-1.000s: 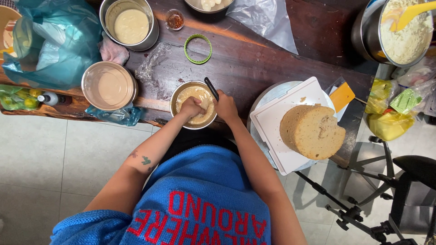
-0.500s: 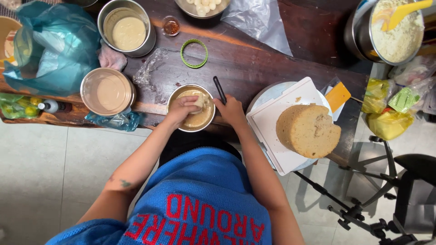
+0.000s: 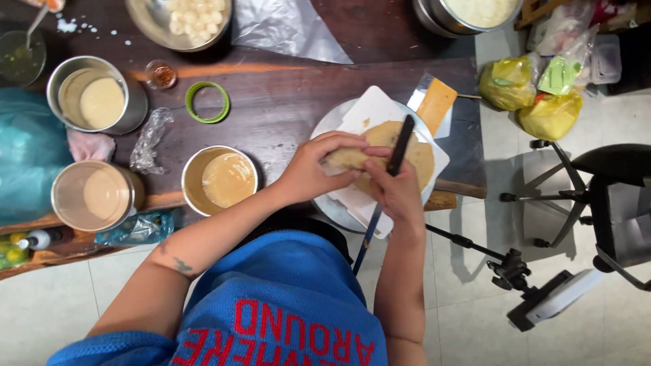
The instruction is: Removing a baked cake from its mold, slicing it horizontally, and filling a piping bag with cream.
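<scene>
At the far right of the dark wooden table [image 3: 285, 115] we see a cluster of plastic bags, two yellow ones [image 3: 550, 114] and a pale green one [image 3: 559, 73], lying partly over the table edge above the tiled floor. A crumpled teal plastic bag [image 3: 27, 152] sits at the far left, and a sheet of clear plastic film [image 3: 288, 30] lies at the far middle. A green ring [image 3: 207, 102] rests between a steel tin of cream batter [image 3: 95, 102] and the work spot; a round tin of tan sauce [image 3: 220, 179] stands just left of our hands. The round tan sponge cake [image 3: 424, 159] lies on a white square board [image 3: 366, 112] over a white plate [image 3: 329, 125], at the near right edge of the table. Our left hand [image 3: 319, 169] reaches across from the left, fingers curled over the cake's near-left rim, gripping it. Our right hand [image 3: 397, 190] comes up from below, closed around a long black-handled palette knife [image 3: 400, 146], its blade laid across the top of the cake.
</scene>
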